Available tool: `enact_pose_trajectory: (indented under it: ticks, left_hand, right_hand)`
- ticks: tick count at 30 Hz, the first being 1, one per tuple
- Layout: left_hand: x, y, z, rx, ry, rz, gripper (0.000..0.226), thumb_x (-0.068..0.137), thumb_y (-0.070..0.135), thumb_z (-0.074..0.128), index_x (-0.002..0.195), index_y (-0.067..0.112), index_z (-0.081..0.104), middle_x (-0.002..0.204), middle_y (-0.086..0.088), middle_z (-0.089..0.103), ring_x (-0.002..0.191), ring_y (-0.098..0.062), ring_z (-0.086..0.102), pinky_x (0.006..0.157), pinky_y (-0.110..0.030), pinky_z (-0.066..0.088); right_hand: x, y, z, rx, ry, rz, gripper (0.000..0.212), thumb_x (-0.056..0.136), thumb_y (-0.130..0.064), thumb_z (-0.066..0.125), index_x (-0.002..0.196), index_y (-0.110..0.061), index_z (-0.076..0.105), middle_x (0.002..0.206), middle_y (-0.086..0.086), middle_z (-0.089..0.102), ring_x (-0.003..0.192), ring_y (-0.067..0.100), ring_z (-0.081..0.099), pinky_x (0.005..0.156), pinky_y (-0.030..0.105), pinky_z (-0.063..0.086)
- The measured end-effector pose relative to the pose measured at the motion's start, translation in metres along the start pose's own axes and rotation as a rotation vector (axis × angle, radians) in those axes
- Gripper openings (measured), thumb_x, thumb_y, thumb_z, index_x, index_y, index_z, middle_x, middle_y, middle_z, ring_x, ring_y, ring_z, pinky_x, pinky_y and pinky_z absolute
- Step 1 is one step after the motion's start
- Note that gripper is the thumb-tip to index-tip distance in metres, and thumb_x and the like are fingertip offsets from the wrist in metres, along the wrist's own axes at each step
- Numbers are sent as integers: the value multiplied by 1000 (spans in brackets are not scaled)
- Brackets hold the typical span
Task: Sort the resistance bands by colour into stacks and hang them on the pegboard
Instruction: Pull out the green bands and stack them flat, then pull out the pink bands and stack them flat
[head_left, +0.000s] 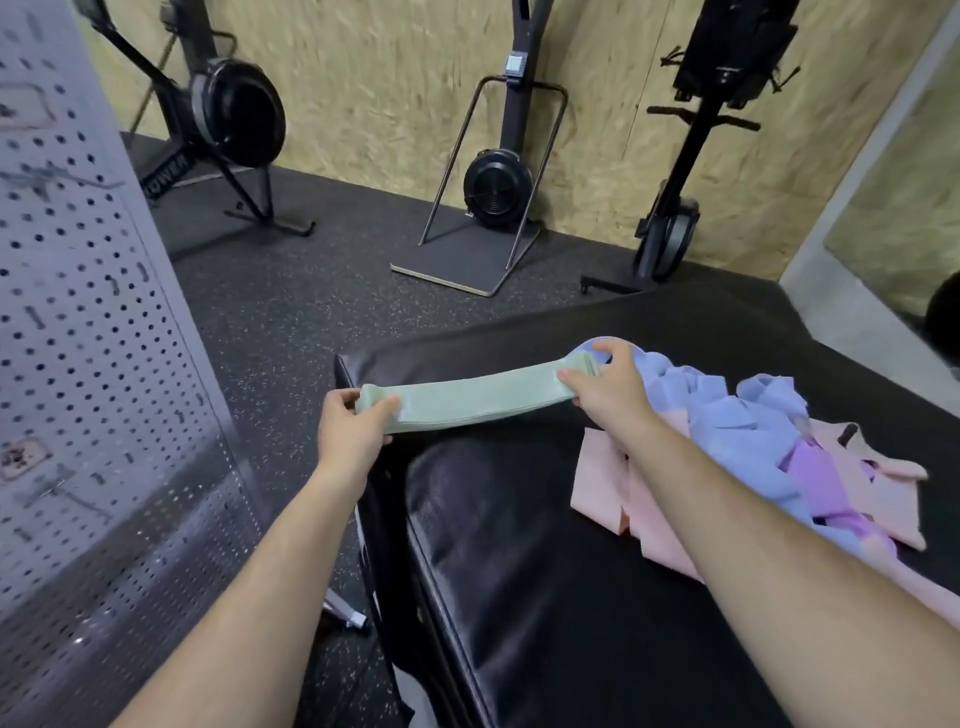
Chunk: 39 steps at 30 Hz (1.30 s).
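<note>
A pale green stretchy band stack (467, 397) is gripped at both ends by the left hand (353, 422) and right hand (605, 383), over the black padded mat (519, 571). The blue, purple and pink cloth bands (753, 436) are left mixed at three o'clock. No bands are seen on the grey holed metal pegboard (93, 338) at nine o'clock, so most work seems undone.

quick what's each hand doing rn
Left hand: fingers closed on one end of the green bands.
Right hand: fingers closed on the other end.
</note>
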<state>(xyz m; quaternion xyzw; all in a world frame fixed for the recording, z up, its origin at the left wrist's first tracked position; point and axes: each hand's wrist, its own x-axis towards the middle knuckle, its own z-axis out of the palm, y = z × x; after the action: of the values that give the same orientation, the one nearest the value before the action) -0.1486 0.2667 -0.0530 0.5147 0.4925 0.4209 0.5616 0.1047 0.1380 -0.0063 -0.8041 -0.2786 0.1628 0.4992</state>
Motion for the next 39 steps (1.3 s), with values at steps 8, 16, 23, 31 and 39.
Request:
enact_pose_trajectory:
  ticks: [8,16,23,31,39]
  left_hand:
    - [30,-8,12,159,62,35,34,86,31,75,109,17,54,101,1,65,72,-16,67,51,-21,46]
    - [32,-14,14,452,105,163,42,75,48,69,107,24,56,108,-1,59,88,-28,66,78,-49,58]
    - [23,-9,14,764,164,273,67,87,49,67,137,9,48,134,-14,47,125,-34,44,106,-47,38]
    - [-8,-21,48,1033,-98,941,33,90,28,63,121,18,62,128,1,59,114,-25,52,89,-34,32]
    - [-20,-27,61,1080,-204,897,45,91,36,36,122,19,64,119,6,64,109,-22,58,88,-33,39]
  right_hand:
    - [53,6,33,-117,-7,-18,55,85,-26,74,131,-28,44,115,4,55,102,26,62,87,40,50]
    - [52,21,45,-316,6,-119,38,96,-24,62,132,-23,49,123,10,52,98,22,49,73,31,25]
    - [26,20,50,-813,110,-312,47,99,-39,55,144,-28,46,154,13,34,140,33,29,109,49,34]
    - [-28,13,85,-816,-105,-727,34,99,-22,49,129,-22,65,125,1,63,115,31,54,96,46,44]
    - [-42,4,73,-901,-199,-628,43,105,-27,40,146,-24,50,150,-2,48,135,24,43,106,40,37]
